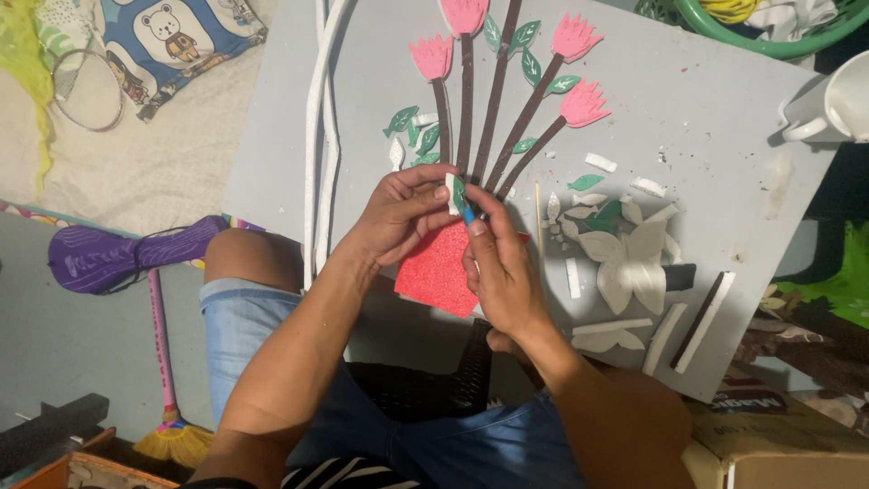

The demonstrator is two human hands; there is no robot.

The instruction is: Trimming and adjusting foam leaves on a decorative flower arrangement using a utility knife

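Scanning left to right: purple racket-shaped plastic swatter [122,254] lies on the floor, well clear of the grey foam craft board [724,145]. Left hand [398,217], grip closed, pinches a small white-and-green foam leaf piece [454,193] between thumb and fingers. Leaf piece sits just above the red glitter foam pot cutout [437,272], at the base of the brown foam stems [493,100] with pink foam flowers [579,101]. Right hand [502,276], grip closed on a thin blue-tipped tool [468,215], tip touching the leaf. White foam petal cutouts [629,258] lie right of it; white mug [837,104] at the far edge.
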